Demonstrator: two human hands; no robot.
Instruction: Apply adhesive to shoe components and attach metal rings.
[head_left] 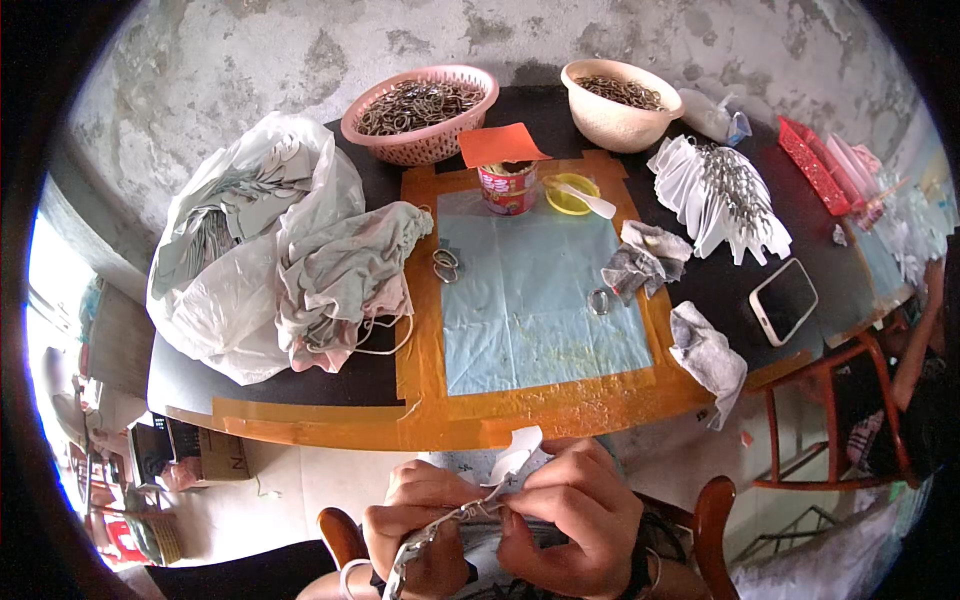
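A black-topped table point(372, 381), its near edge bound in glossy orange-brown tape point(530, 418), was set near a stained, pale grey wall point(530, 30). A rectangular light-blue sheet point(530, 290) was framed by the tape at its centre. On the far side, a pink perforated plastic basket point(425, 153) and a round cream bowl point(613, 125) were heaped with small metal pieces; between them and nearer, a red cylindrical container point(508, 193) was partly covered by an orange card point(505, 145). To the left, a translucent white plastic bag point(205, 310) was filled with flat pale pieces; to the right, a white-edged phone point(785, 302) was laid near a fan of white tags point(690, 185).

Held low before the table's near edge was a thin white flat piece point(517, 459), its far end curled and speckled with small dark marks, its nearer part seen as a narrow, bent strip. It was pinched by the left hand point(425, 520), fingers folded closed, and by the right hand point(575, 515), thumb and curled fingers brought together just beside the other.

Much of the white piece was covered by fingers; its full outline and material could not be told. The forearms were cut off by the lower edge, and at the far right another person's arm point(915, 350) was half lost in shadow.
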